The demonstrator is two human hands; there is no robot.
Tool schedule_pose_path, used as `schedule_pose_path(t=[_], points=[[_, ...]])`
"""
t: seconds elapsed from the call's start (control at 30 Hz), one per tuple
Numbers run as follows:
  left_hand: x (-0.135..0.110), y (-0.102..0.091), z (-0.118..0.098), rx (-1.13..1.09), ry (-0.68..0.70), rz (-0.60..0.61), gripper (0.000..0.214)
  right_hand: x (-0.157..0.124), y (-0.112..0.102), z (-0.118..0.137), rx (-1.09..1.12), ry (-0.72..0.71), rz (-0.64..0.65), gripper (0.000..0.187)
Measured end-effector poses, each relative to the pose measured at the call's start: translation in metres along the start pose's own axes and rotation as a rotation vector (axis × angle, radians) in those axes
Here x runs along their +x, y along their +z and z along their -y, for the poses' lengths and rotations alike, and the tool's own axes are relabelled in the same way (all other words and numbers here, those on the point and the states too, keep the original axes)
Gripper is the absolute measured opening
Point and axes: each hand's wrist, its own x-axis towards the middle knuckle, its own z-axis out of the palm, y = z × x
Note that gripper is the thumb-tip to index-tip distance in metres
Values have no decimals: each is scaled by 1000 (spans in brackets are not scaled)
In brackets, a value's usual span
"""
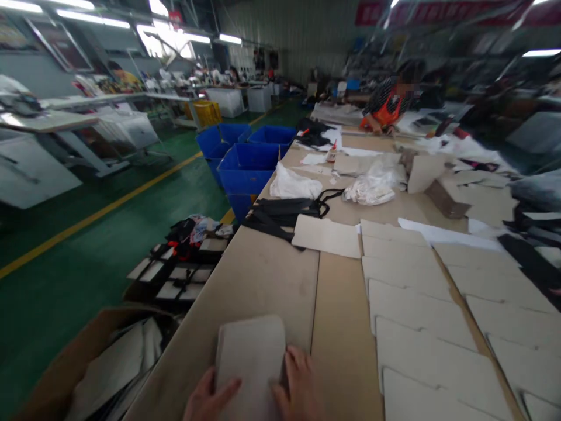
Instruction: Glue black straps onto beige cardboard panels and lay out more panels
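A stack of grey-beige cardboard pieces (252, 356) with rounded corners lies at the near edge of the table, between my two hands. My left hand (210, 397) grips its left side, the thumb lying over the top face. On the right side my right hand (298, 383) has its fingers pressed along the edge, with the thumb on top. The lower end of the stack runs out of view. To the right, overlapping rows of similar cardboard pieces (425, 333) cover the table. One single cardboard piece (326, 235) lies beyond, touching black strips (280, 213).
A cardboard box (83, 345) with loose pieces stands on the floor at lower left, near strapped bundles (188, 275). Blue bins (248, 166) line the table's left side. Plastic bags (372, 184) lie mid-table. A co-worker in an orange apron (388, 111) leans over the far end.
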Motion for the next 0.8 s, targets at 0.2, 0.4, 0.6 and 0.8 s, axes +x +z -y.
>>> schedule_pose_path(t=[0.2,0.4,0.6,0.8], points=[[-6,8,22,-393,40,208,53,-34,-9,44,133,73,-197,47],[-7,8,24,-449,52,203,49,-45,-6,58,291,227,-14,35],[-9,1,13,-409,10,203,50,-12,-31,34,395,230,-18,41],[-1,5,12,-307,-66,140,54,109,-153,7,57,39,-107,28]])
